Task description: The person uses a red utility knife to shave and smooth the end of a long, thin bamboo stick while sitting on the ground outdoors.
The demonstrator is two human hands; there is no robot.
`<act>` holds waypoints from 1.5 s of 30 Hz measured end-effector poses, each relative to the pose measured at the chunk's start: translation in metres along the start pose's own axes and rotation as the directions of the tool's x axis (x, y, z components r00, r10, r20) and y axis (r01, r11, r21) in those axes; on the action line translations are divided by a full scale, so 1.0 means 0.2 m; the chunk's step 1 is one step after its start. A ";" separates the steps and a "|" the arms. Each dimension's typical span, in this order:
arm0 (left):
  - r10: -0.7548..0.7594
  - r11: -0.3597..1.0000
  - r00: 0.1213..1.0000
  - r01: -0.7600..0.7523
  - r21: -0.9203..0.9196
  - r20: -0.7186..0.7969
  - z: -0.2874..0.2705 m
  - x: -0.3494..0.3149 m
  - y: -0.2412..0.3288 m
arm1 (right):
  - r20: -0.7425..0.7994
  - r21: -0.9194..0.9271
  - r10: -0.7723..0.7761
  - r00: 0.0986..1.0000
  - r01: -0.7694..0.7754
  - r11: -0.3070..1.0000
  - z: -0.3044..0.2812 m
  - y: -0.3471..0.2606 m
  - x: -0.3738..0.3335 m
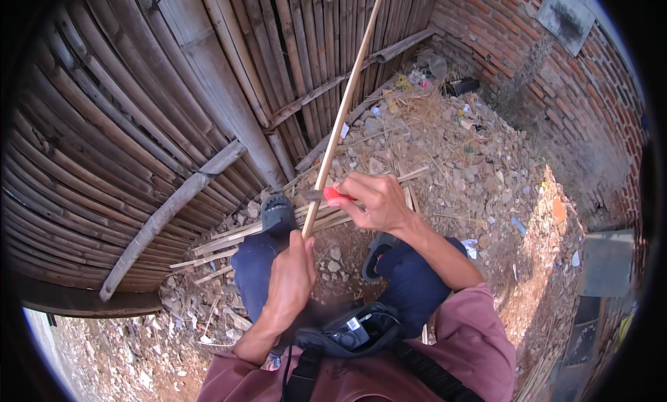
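Observation:
My left hand (290,277) is closed around the near end of a long, pale bamboo strip (342,110), which slants up and away past the top of the view. My right hand (375,202) grips a knife by its red handle (338,194). Its short, dark blade (313,195) lies across the strip, a little beyond my left hand. Whether the edge bites into the bamboo cannot be made out. Under both hands, several more bamboo strips (222,243) lie on the ground, by my dark shoe (278,211).
A bamboo-pole wall (229,89) rises on the left, with a crosswise pole (167,218). A brick wall (583,96) stands at the right. Rubble and litter (458,166) cover the ground between. An open black bag (354,329) hangs at my waist.

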State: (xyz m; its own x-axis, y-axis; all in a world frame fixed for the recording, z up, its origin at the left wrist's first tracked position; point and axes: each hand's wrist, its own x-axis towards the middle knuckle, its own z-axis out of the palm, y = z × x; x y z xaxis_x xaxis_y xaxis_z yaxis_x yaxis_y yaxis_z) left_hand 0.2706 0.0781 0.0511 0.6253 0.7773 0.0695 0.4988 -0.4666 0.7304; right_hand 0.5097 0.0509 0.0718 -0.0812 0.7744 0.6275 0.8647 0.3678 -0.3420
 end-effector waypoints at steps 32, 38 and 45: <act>0.162 0.933 0.986 -0.138 -0.332 0.045 0.07 0.17 0.08 | 0.201 0.915 0.691 0.695 -0.384 0.120 -0.13 0.35 -0.02; 0.122 0.858 0.981 -0.028 -0.512 0.151 0.14 0.15 0.03 | 0.086 0.881 0.791 0.605 -0.418 0.224 -0.13 0.45 -0.05; 0.098 0.880 0.994 -0.069 -0.470 0.037 0.11 0.15 -0.01 | 0.029 0.183 0.416 0.909 -0.414 0.892 -0.21 0.26 -0.03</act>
State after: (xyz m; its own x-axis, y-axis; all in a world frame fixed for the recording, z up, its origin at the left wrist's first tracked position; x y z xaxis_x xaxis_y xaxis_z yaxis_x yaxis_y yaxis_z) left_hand 0.3010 0.0934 0.0365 0.6932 0.7115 0.1152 0.1138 -0.2659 0.9573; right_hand 0.5767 0.0430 0.0794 0.2717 0.8715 0.4082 0.7140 0.1018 -0.6927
